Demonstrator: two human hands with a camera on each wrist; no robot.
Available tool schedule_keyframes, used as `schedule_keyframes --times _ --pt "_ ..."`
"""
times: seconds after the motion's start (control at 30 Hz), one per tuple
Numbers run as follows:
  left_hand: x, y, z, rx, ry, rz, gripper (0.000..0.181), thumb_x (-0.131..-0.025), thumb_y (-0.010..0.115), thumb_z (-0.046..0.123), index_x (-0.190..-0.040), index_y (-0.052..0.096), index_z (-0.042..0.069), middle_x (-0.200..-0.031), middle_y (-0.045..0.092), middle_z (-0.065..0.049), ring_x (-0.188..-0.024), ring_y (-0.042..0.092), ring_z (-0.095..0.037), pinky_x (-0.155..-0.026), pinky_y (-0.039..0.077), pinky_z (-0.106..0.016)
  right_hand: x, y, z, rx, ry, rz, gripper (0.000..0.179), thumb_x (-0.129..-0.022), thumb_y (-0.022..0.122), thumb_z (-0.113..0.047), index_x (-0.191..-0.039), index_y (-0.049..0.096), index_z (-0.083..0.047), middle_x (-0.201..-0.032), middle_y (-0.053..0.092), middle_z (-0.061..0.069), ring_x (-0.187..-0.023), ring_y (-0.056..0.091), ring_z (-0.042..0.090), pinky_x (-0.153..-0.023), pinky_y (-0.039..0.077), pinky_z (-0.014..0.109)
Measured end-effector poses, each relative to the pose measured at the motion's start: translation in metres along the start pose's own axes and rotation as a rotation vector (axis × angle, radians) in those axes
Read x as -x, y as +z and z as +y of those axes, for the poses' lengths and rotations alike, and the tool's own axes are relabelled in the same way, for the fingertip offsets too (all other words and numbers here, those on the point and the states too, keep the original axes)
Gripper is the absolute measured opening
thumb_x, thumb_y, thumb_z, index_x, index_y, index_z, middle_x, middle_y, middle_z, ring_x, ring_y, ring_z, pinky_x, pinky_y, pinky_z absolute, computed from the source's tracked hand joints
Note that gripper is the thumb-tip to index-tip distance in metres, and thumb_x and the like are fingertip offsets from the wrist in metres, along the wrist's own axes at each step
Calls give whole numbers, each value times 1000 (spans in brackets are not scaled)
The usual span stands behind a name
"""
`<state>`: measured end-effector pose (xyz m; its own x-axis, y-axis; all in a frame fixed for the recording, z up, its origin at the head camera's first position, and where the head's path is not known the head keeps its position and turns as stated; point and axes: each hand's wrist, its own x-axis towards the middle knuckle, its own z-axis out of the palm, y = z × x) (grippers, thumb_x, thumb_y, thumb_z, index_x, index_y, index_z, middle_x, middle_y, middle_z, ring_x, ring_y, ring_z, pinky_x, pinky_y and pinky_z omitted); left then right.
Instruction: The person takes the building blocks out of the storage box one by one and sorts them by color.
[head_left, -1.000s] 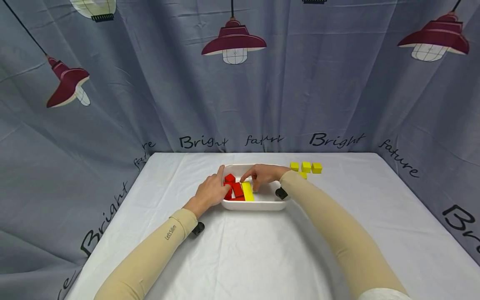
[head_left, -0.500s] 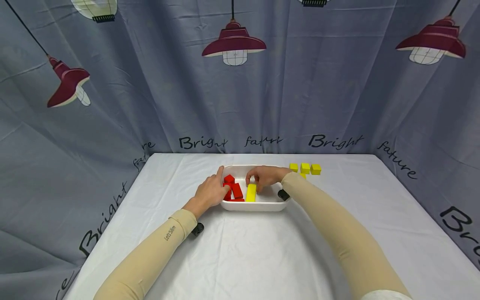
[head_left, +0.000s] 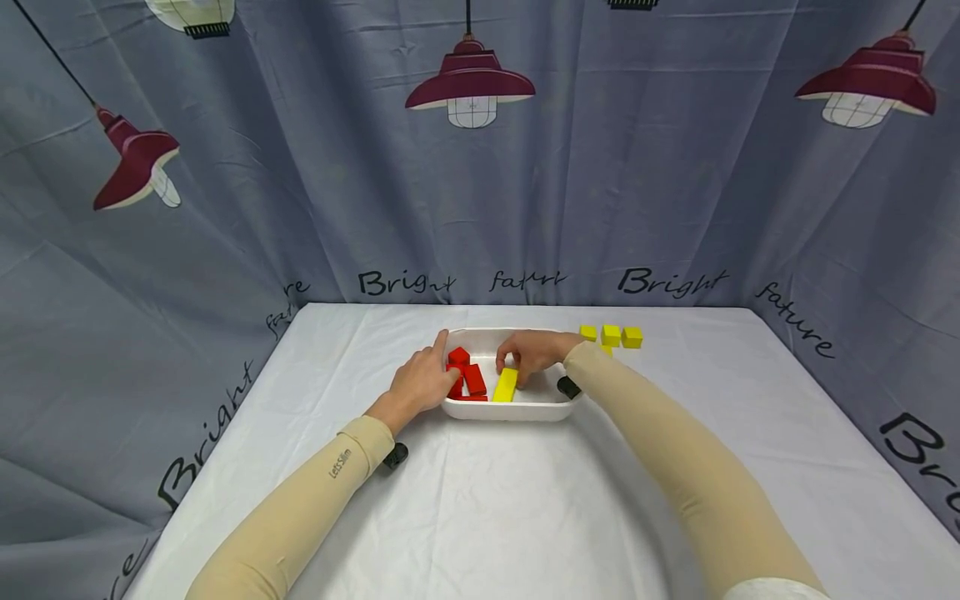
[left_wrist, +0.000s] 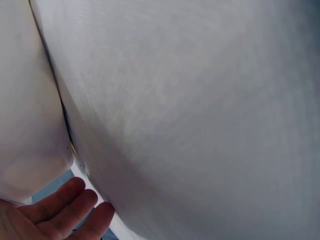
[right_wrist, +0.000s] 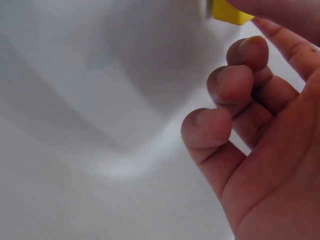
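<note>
In the head view, a white tray holds several red blocks at its left end. My left hand grips the tray's left wall, thumb over the rim beside the red blocks. Its other fingers, seen loosely bent in the left wrist view, lie outside. My right hand reaches into the tray and pinches a long yellow block, which stands tilted, apart from the red ones. In the right wrist view, only a corner of the yellow block shows by the thumb; the other fingers are curled without touching it.
Several small yellow cubes sit on the white-covered table behind and right of the tray, one partly hidden by the right sleeve. A grey curtain hangs behind the table. Dark wrist cameras sit under the wrists.
The yellow block has moved right, away from the red blocks, and its lean has swung from left to right. My right hand has shifted slightly right with it. The left hand stays put.
</note>
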<state>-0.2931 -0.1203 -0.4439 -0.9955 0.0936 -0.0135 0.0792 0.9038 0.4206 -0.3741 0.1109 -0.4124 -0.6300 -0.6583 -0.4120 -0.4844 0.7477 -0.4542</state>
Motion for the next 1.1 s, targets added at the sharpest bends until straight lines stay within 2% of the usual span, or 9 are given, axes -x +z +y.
schedule_keyframes --times 0.2,0.47,0.7,1.1 --pt "0 0 0 -2 -1 3 76 -96 52 36 -161 19 18 -139 57 -15 -125 56 -31 -102 49 -51 6 -5 1 39 34 -16 30 -79 86 -16 -102 68 -24 -101 61 1 -98 53 21 -84 45 33" --pt "1 1 0 -17 1 7 75 -95 53 35 -161 20 17 -137 58 -15 -123 57 -31 -100 50 -51 12 -16 2 122 32 -33 31 -77 88 -23 -101 68 -24 -96 61 0 -92 54 18 -79 44 30" --pt "0 -1 2 -12 -3 -5 75 -96 52 35 -161 19 17 -140 56 -15 -124 56 -31 -100 50 -52 26 -28 1 175 48 -20 28 -80 86 -19 -101 67 -23 -98 62 3 -90 54 17 -76 44 29" --pt "0 -1 1 -1 -4 -9 76 -95 51 35 -161 17 19 -142 55 -16 -125 56 -32 -100 50 -51 55 -42 13 114 79 88 29 -80 86 -20 -102 68 -21 -97 61 5 -90 53 21 -75 46 30"
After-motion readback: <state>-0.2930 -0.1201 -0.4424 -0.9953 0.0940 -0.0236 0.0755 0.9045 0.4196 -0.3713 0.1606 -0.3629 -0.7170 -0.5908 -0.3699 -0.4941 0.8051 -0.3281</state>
